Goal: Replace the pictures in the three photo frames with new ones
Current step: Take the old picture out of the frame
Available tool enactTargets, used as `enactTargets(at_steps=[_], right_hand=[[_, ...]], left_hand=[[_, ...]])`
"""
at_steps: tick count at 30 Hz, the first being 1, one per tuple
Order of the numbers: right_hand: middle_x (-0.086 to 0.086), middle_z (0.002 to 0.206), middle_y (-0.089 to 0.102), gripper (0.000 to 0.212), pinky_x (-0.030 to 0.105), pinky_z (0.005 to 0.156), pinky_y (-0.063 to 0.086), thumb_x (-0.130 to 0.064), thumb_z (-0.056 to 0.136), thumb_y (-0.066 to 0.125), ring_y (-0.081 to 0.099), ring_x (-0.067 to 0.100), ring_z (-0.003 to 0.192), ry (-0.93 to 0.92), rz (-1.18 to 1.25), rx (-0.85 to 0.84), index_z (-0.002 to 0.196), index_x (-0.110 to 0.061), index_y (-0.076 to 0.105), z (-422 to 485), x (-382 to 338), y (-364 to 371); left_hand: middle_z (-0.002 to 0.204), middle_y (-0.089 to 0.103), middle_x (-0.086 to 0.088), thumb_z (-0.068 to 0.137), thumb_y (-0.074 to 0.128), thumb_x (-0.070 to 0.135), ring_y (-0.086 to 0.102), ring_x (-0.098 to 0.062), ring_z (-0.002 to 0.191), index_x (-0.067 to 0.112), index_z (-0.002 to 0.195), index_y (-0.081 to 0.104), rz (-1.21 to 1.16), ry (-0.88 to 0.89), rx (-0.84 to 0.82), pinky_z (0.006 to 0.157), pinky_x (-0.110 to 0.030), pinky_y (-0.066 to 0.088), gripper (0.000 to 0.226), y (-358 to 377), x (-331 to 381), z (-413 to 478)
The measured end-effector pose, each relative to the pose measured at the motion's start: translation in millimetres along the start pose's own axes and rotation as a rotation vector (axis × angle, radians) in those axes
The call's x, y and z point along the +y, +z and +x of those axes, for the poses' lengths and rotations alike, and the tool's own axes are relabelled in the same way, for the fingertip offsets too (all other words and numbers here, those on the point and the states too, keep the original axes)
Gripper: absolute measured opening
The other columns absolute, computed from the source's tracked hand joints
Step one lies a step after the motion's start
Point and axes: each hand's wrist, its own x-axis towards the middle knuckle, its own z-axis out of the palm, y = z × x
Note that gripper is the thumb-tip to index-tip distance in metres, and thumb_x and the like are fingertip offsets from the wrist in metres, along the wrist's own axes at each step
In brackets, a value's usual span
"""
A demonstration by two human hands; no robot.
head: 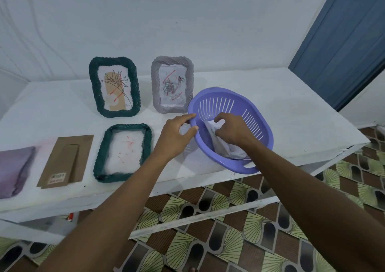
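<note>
Both hands at the purple basket (264,130), which sits tilted on the white table (291,97). Right hand (233,132) is inside it, fingers curled, pinching the top of the white papers (224,149) standing against the basket wall; prob. the new pics, print too blurred to tell. Left hand (175,136) grips the basket's left rim, thumb & fingers loosely spread round it. Just left of basket, a dark green frame (123,153) lies flat w/ no picture, only red marks on its pane. Further left of basket: brown backing board (66,161), then a purple sheet (14,171). Behind basket stand 2 frames: grey frame (172,84) w/ rose print touching the rim, green upright frame (114,86) w/ line-drawn flower.
</note>
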Motion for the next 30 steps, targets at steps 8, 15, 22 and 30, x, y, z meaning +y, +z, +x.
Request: enactTargets(at_steps=[8, 15, 22, 30], right_hand=[[0.007, 0.115, 0.063, 0.043, 0.027, 0.068, 0.043, -0.011, 0.074, 0.077, 0.058, 0.021, 0.087, 0.089, 0.124, 0.016, 0.114, -0.017, 0.062, 2.4, -0.3, -8.1], [0.003, 0.076, 0.062, 0.037, 0.025, 0.058, 0.045, -0.007, 0.082, 0.069, 0.058, 0.017, 0.069, -0.074, 0.737, 0.151, 0.112, -0.027, 0.061, -18.2, -55.8, -45.5], [0.001, 0.066, 0.06, 0.024, 0.027, 0.063, 0.042, 0.007, 0.084, 0.062, 0.055, 0.019, 0.066, -0.083, 1.034, 0.003, 0.089, -0.016, 0.068, -28.3, -132.7, 3.3], [0.006, 0.07, 0.064, 0.013, 0.021, 0.066, 0.046, -0.014, 0.082, 0.072, 0.059, 0.014, 0.068, -0.046, 0.565, -0.012, 0.094, -0.02, 0.071, -33.7, -164.3, 103.5]], left_hand=[[0.125, 0.057, 0.005, 0.093, 0.061, 0.029, 0.049, -0.004, 0.104, 0.023, 0.133, 0.055, -0.028, -0.037, -0.005, 0.094, -0.02, 0.041, 0.041, -1.0, 4.8, -2.9], [0.125, 0.057, 0.009, 0.094, 0.055, 0.044, 0.056, -0.009, 0.109, 0.041, 0.139, 0.042, -0.325, -0.172, 0.054, 0.088, -0.024, 0.045, 0.047, -37.0, 9.8, 1.7], [0.084, 0.056, -0.022, 0.092, 0.061, 0.011, 0.059, -0.018, 0.082, 0.029, 0.126, 0.056, -0.487, -0.094, 0.163, 0.081, -0.036, 0.054, 0.038, -107.8, -23.7, -22.6], [0.095, 0.059, 0.012, 0.092, 0.063, 0.021, 0.053, -0.004, 0.083, 0.03, 0.116, 0.064, 0.194, -0.181, 0.065, 0.08, -0.015, 0.045, 0.025, -173.3, -89.8, -50.1]])
